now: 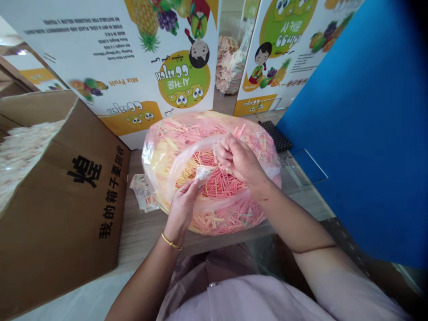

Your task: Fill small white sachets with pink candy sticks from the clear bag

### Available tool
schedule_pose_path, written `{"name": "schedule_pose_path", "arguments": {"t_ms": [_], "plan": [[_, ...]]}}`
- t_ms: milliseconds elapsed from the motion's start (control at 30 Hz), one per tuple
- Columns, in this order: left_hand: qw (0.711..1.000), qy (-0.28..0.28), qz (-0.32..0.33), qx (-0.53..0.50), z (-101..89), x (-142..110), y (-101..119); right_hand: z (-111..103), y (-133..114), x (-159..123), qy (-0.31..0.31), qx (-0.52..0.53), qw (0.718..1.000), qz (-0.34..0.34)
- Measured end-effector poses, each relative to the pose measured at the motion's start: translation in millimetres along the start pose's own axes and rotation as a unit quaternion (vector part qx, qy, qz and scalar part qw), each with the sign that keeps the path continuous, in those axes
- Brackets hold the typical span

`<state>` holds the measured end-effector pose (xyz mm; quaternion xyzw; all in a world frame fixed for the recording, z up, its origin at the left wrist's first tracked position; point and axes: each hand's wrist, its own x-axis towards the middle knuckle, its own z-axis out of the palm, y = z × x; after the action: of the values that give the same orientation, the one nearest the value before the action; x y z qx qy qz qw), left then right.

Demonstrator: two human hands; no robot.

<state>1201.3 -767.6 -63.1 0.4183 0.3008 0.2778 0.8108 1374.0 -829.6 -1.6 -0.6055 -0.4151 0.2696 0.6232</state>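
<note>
The left hand pinches a small printed sachet between thumb and fingers, its edge toward the right hand. The right hand, just beyond and to the right of this pinch, is closed around a few pink candy sticks, whose ends project above the fist; a pale, crumpled item at its curled fingers is too blurred to identify. Directly beneath both grips, loose pink and yellow sticks lie in the mouth of a large clear plastic bag, which bulges around them on the tabletop. To the left of the pinch, just beside the bag, flat printed sachets lie overlapping. Farther left stands an open cardboard box containing many pale packets. Beyond the grips stand two printed cartons, their lettering inverted; to the right of the fist rises a blue panel.
</note>
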Motion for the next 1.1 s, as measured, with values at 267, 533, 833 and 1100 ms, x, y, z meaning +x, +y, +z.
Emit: {"name": "schedule_pose_path", "arguments": {"t_ms": [267,533,833,1100], "plan": [[0.999,0.012,0.002,-0.030,-0.9,-2,1,-3,-1,-9,-0.036,-0.275,0.961,-0.006],[1.000,-0.010,0.003,0.008,1.0,-1,1,-4,4,-14,-0.066,-0.280,0.958,0.003],[1.000,0.005,0.026,-0.008,2.9,-3,0,-6,-1,-28,-0.078,-0.357,0.930,0.022],[1.000,-0.001,0.024,0.012,2.5,-1,-2,-9,6,-25,-0.047,-0.303,0.952,-0.013]]}}
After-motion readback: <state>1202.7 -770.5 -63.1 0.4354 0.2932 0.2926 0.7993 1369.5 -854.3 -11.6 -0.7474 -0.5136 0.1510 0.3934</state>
